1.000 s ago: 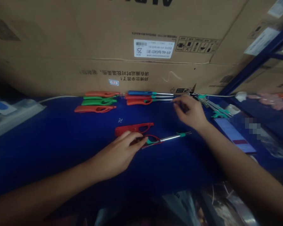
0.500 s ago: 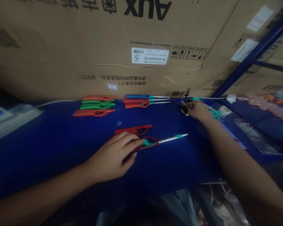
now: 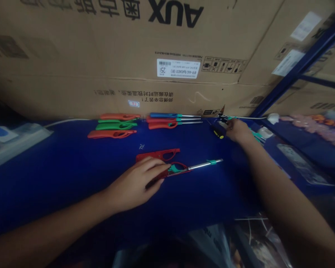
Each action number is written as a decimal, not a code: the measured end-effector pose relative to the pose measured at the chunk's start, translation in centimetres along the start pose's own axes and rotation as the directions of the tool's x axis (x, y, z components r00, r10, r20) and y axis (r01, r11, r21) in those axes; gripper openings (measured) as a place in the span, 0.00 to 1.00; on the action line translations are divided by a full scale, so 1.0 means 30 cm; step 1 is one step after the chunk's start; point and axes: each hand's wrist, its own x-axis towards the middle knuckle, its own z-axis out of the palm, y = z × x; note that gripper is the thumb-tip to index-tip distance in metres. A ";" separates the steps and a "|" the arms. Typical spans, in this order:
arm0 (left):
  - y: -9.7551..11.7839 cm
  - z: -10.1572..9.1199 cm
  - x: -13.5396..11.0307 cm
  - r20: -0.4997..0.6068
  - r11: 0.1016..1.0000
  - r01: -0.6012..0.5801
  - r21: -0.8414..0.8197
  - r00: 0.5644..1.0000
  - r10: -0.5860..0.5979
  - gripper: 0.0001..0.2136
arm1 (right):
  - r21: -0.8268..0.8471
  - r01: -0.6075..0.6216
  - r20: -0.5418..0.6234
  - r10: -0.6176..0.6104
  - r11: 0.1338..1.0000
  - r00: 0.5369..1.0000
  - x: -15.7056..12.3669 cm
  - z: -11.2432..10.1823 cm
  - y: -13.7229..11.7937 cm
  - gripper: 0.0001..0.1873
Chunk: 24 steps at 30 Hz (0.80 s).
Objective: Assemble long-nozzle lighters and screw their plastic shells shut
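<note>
My left hand (image 3: pixel 136 182) lies on the blue table, fingers pressed down on a half-assembled red lighter (image 3: pixel 181 168) whose metal tube with a teal collar points right. A separate red handle shell (image 3: pixel 158 154) lies just beyond my fingers. My right hand (image 3: pixel 238 131) is at the far right by the cardboard box, fingers closed on a black screwdriver with a yellow end (image 3: pixel 218 132). Teal-tipped metal tubes (image 3: pixel 257 134) lie just past that hand.
Finished lighters in blue and red (image 3: pixel 170 121) and loose orange and green handle shells (image 3: pixel 115 124) line the foot of a big cardboard box (image 3: pixel 128 56). A blue shelf post (image 3: pixel 293 67) rises at the right. A phone-like slab (image 3: pixel 301 163) lies on the right.
My right hand reached further right and back, and closed on the screwdriver. My left hand stayed on the red lighter. The view tilted up slightly.
</note>
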 end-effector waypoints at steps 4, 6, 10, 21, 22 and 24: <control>0.024 -0.014 0.019 -0.139 0.984 0.101 -0.147 0.983 -0.121 0.19 | 0.309 0.121 -0.085 -0.100 0.943 0.991 -0.061 -0.066 -0.118 0.16; 0.041 -0.026 0.038 -0.166 0.945 0.178 -0.276 0.959 -0.229 0.19 | 0.585 0.249 -0.070 -0.257 0.772 0.964 -0.130 -0.084 -0.220 0.14; 0.067 -0.038 0.072 -0.116 0.761 0.297 -0.577 0.892 -0.437 0.20 | 0.830 0.306 -0.001 -0.547 0.466 0.837 -0.313 -0.081 -0.424 0.13; 0.075 -0.038 0.047 -0.044 0.538 0.366 -0.759 0.796 -0.603 0.14 | 0.783 0.515 -0.019 -0.813 0.350 0.582 -0.491 -0.048 -0.498 0.05; 0.074 -0.039 0.046 -0.044 0.534 0.365 -0.762 0.795 -0.605 0.14 | 0.737 0.574 -0.012 -0.841 0.358 0.541 -0.491 -0.048 -0.486 0.06; 0.065 -0.038 0.044 -0.038 0.532 0.368 -0.762 0.795 -0.605 0.14 | 0.643 0.669 0.019 -0.882 0.372 0.472 -0.490 -0.046 -0.463 0.08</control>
